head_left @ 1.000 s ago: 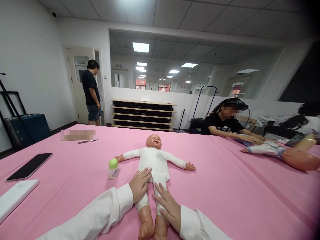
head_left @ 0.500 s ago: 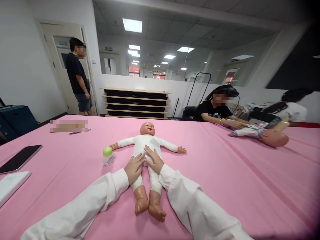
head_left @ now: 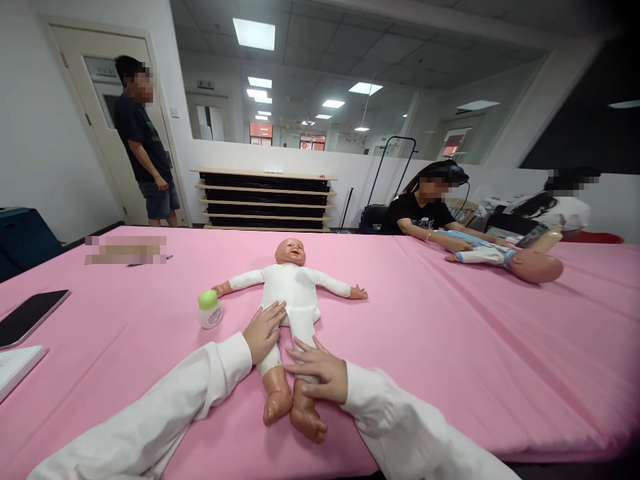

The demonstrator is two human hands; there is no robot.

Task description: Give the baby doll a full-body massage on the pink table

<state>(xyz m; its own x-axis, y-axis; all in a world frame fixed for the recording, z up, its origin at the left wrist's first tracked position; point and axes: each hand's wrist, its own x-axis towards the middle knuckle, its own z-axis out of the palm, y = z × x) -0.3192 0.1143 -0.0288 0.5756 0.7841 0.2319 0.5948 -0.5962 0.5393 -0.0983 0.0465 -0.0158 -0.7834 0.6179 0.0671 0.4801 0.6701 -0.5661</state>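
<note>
A baby doll [head_left: 290,283] in a white outfit lies face up on the pink-covered table, its arms spread and bare feet toward me. My left hand [head_left: 265,331] rests flat over the hip and upper thigh on the doll's left-hand side in view, fingers stretched out. Over the other leg, around knee height, lies my right hand [head_left: 320,370] with its fingers spread. Neither hand grips anything. Beside the doll's hand stands a small white jar with a green lid [head_left: 209,309], upright.
A phone [head_left: 33,317] and a white flat object [head_left: 20,367] lie at the left edge of the pink table cover [head_left: 425,373]. Across the table a person [head_left: 425,207] handles another doll [head_left: 530,265]. Someone stands by the door [head_left: 143,140]; a low shelf [head_left: 265,199] is behind.
My right hand has slid down from the doll's belly to its leg. The left hand stays near the hip. The whole view has shifted slightly.
</note>
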